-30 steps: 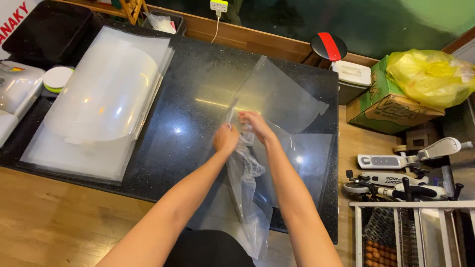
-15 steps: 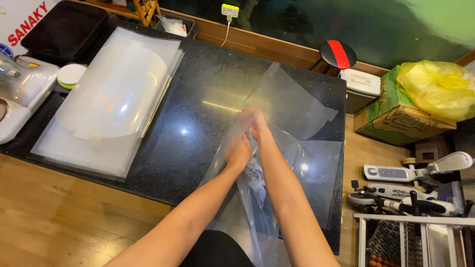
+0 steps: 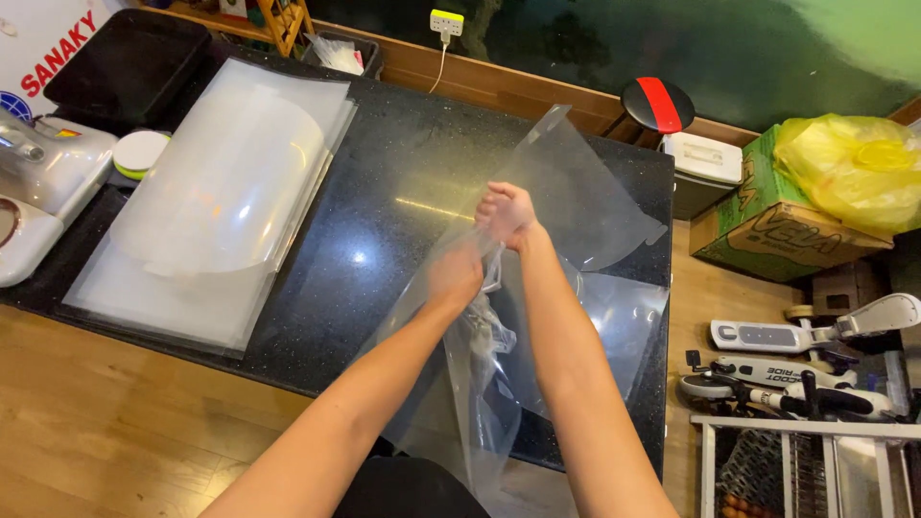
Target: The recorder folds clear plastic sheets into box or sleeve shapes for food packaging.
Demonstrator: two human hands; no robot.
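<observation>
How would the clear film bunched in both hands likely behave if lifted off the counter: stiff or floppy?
Probably floppy: the clear film crumples and hangs in folds below the left hand and right hand. Likely light, since it drapes thinly. Its glossy surface suggests it is slippery.

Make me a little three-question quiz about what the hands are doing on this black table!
1. True or false: both hands grip the clear plastic film.
2. What lies at the left of the black table? A) stack of clear sheets B) red bowl
3. Which hand is farther from the camera?

Key:
1. True: left hand and right hand hold it.
2. A, the stack of clear sheets.
3. The right hand.
</observation>
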